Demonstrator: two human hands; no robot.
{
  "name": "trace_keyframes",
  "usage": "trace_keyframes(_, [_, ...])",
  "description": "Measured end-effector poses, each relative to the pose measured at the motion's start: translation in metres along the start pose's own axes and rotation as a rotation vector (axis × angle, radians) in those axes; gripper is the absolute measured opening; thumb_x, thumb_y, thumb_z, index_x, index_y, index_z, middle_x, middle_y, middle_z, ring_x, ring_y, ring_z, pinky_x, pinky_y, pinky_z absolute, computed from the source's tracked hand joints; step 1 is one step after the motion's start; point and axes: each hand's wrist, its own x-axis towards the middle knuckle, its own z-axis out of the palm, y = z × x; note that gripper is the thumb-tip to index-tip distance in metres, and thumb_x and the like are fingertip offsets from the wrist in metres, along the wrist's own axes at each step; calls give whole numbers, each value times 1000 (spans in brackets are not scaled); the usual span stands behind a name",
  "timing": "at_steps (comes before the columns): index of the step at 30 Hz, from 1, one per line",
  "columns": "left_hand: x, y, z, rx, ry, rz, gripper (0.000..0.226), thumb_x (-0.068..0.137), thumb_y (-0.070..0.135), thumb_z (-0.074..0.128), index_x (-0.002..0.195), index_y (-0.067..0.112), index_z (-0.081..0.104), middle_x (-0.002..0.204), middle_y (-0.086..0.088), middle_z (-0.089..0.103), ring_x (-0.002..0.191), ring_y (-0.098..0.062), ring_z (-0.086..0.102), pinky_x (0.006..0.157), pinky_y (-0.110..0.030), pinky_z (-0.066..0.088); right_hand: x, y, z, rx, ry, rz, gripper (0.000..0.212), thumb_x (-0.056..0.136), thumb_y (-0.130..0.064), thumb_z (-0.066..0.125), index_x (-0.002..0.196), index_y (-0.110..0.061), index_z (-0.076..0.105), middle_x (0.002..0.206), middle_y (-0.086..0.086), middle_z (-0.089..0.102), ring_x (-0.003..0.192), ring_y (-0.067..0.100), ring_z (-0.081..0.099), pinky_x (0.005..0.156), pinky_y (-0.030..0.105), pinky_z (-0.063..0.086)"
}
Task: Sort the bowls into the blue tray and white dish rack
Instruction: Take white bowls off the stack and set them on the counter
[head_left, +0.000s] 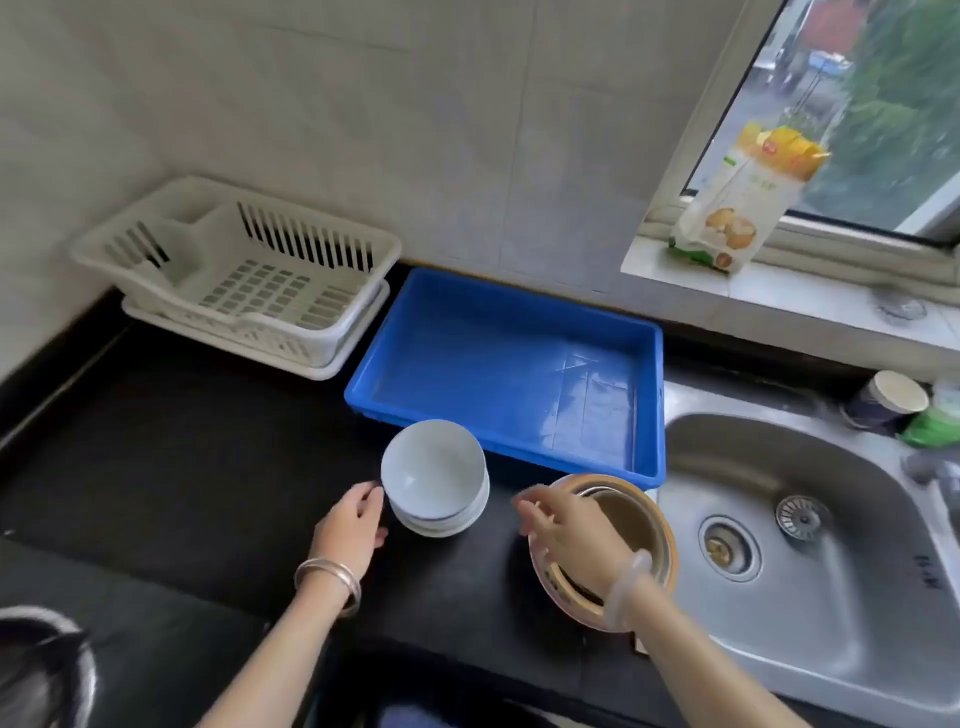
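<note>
Left hand (352, 526), fingers loosely apart, beside the white bowl stack (435, 475) before the blue tray (493, 353); right hand (563, 530) spread (blurred) over tan bowls (636, 519). Best lift one by its rim

Dish rack (244, 280) left of tray (511, 358); bowl stacks (435, 478) before tray; sink (810, 530) right.

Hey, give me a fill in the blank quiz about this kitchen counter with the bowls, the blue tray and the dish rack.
1. The white dish rack stands to the ____ of the blue tray.
2. The bowl stack beside the left hand is ____ in colour.
3. The right hand is above the tan bowls, which stand beside the steel ____.
Missing words: left; white; sink.
</note>
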Motion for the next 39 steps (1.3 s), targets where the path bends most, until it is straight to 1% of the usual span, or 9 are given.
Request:
trace_keyframes(3, [0, 11, 7, -1, -19, 38, 28, 95, 25, 43, 117, 15, 57, 94, -4, 62, 81, -27, 67, 83, -45, 55, 38, -20, 3, -66, 160, 13, 25, 92, -41, 46, 105, -25, 60, 83, -1, 69, 79, 22, 62, 70, 33, 48])
trace_keyframes(7, [-13, -20, 3, -87, 49, -61, 28, 94, 23, 45, 117, 13, 57, 101, -6, 62, 77, -17, 64, 82, -42, 56, 54, -34, 50, -222, 70, 44, 34, 90, -46, 47, 106, -18, 59, 90, 6, 67, 83, 27, 59, 65, 29, 37])
trace_keyframes(13, [-14, -18, 9, -133, 47, -70, 29, 94, 20, 46, 120, 11, 57, 112, -9, 61, 89, -20, 64, 76, -32, 56, 59, -39, 57, -426, 165, -7, 15, 94, -24, 42, 88, -11, 48, 86, 13, 62, 67, 27, 47, 49, 27, 30])
trace_keyframes(18, [-13, -18, 6, -162, 55, -74, 32, 94, 17, 47, 124, 12, 55, 116, -8, 59, 93, -19, 59, 81, -33, 55, 57, -42, 60, -567, 156, -82, 17, 96, -14, 43, 107, -4, 52, 96, 17, 64, 85, 35, 62, 61, 30, 35])
trace_keyframes(25, [-15, -14, 5, -337, 68, -136, 21, 96, 19, 42, 106, 20, 61, 107, -7, 62, 91, -23, 64, 73, -30, 55, 55, -39, 47, -358, 218, -132, 27, 98, -23, 38, 102, -5, 58, 89, 19, 67, 86, 37, 59, 62, 30, 30])
trace_keyframes(28, [-10, -10, 6, -231, 65, -142, 26, 94, 16, 48, 117, 15, 59, 108, -9, 61, 81, -18, 63, 67, -29, 55, 51, -37, 36, -215, 266, -93, 26, 96, -23, 42, 95, -5, 61, 78, 20, 67, 79, 37, 61, 61, 31, 38])
trace_keyframes(33, [-4, -3, 12, -30, 94, -120, 36, 86, 5, 57, 120, 19, 57, 115, -8, 59, 88, -21, 56, 60, -28, 55, 45, -35, 19, -73, 291, -57, 24, 96, -24, 44, 94, -7, 61, 79, 20, 68, 70, 37, 65, 71, 40, 56])
trace_keyframes(36, [-4, -1, 14, 54, 141, -115, 38, 85, 1, 56, 118, 20, 57, 117, -8, 57, 82, -20, 57, 67, -36, 58, 44, -30, 12, -42, 287, -36, 24, 96, -24, 45, 96, -7, 61, 79, 19, 68, 70, 35, 65, 72, 42, 57])
trace_keyframes(39, [-7, 0, 15, 102, 189, -69, 36, 82, -2, 57, 109, 20, 60, 115, -8, 54, 95, -27, 57, 74, -45, 58, 42, -25, 7, -9, 280, -24, 21, 96, -24, 45, 97, -9, 60, 76, 17, 68, 62, 29, 65, 67, 38, 58])
